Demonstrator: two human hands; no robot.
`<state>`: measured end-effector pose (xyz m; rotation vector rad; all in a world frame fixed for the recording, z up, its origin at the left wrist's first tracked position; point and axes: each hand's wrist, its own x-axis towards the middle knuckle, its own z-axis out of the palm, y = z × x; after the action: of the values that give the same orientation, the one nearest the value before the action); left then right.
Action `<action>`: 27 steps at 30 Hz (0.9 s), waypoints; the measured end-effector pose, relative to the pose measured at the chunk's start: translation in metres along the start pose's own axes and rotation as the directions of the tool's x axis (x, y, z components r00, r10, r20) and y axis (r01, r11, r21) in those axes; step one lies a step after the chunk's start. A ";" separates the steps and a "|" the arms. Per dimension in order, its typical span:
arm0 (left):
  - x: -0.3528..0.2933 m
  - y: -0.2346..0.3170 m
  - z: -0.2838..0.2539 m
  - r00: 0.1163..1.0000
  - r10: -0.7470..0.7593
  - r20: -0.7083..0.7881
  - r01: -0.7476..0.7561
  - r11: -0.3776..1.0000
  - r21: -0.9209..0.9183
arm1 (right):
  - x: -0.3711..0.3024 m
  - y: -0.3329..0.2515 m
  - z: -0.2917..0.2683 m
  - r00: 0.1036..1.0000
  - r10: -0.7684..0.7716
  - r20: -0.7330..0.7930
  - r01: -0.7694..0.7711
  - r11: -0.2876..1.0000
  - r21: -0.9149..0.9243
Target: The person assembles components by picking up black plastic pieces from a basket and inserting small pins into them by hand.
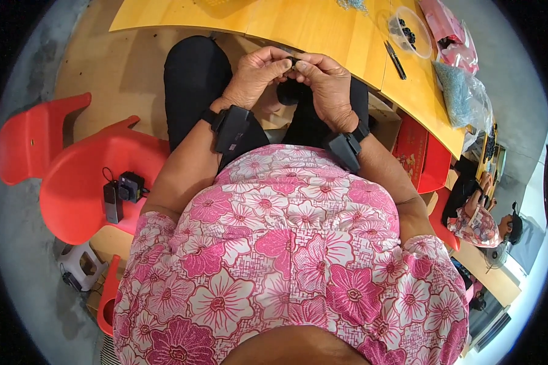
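Observation:
Close to the near edge of the yellow table, both hands meet over my lap. My left hand is closed, its thumb and fingertips pinching one side of a small dark piece. From the other side my right hand pinches the same piece between thumb and forefinger. The fingertips cover most of it, so its kind cannot be made out. Just below the hands, a round black object shows between my knees; what it is stays unclear.
A clear round tub holding several black pieces stands on the table beside a black pen-like tool. Further right lie a bag of pale blue beads and a pink package. Red chairs stand left; another person sits far right.

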<state>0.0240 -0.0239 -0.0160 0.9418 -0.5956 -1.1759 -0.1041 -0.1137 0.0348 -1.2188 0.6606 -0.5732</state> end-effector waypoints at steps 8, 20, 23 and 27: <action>0.000 0.001 -0.001 1.000 0.004 0.001 -0.004 1.000 0.027 | 0.003 0.000 -0.004 0.997 -0.004 0.078 0.008 0.999 -0.050; 0.001 0.004 0.005 0.995 0.102 -0.022 -0.098 0.986 0.136 | 0.000 0.008 0.001 0.989 -0.137 -0.058 0.126 0.979 -0.162; 0.002 0.005 0.006 0.996 0.086 -0.029 -0.082 0.988 0.129 | 0.001 0.009 0.000 0.983 -0.172 -0.067 0.159 0.974 -0.160; 0.003 0.001 0.005 0.995 0.091 -0.031 -0.088 0.991 0.103 | -0.001 0.007 0.003 0.989 -0.120 -0.084 0.109 0.986 -0.123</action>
<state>0.0218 -0.0284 -0.0133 1.0100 -0.6673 -1.0544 -0.1020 -0.1095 0.0288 -1.3540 0.7123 -0.6968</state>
